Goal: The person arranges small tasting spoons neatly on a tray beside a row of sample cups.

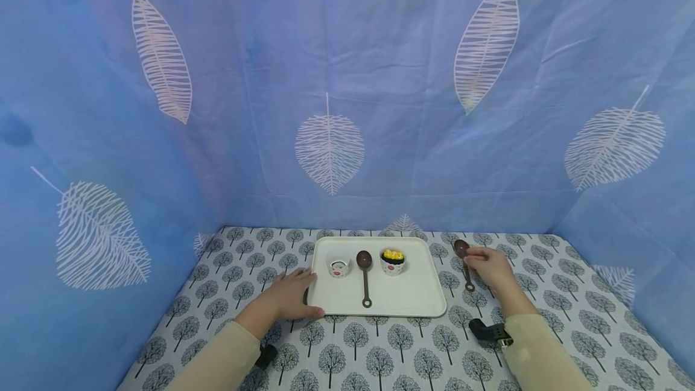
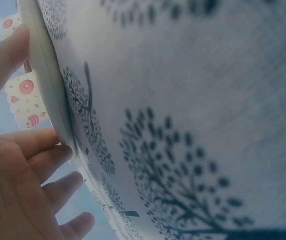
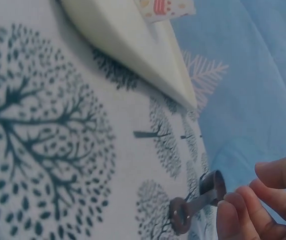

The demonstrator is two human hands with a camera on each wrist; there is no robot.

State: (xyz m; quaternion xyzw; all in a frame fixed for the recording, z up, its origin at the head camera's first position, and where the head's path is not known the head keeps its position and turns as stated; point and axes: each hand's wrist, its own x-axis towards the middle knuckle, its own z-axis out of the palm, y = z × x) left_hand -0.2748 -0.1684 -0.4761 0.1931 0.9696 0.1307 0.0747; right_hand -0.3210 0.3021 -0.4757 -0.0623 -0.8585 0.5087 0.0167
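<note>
My left hand [image 1: 290, 295] rests at the left edge of a cream tray [image 1: 407, 301], fingers spread and thumb on its near left corner. On the tray a brown spoon [image 1: 365, 279] lies between two printed paper cups. The left cup [image 1: 339, 268] looks pale inside; the right cup [image 1: 392, 268] holds something black with yellow pieces [image 1: 393, 254] on top. To the right of the tray, my right hand [image 1: 488, 267] is beside a second brown spoon [image 1: 467, 273], fingertips close to its neck. In the right wrist view thumb and fingers are apart, with the ring-ended spoon [image 3: 195, 205] beyond them.
A tablecloth [image 1: 380, 349] printed with trees covers the table. Blue curtains with white leaf patterns [image 1: 330, 152] hang behind and along both sides. Each wrist wears a black strap-on camera, such as the one on the right wrist [image 1: 488, 332].
</note>
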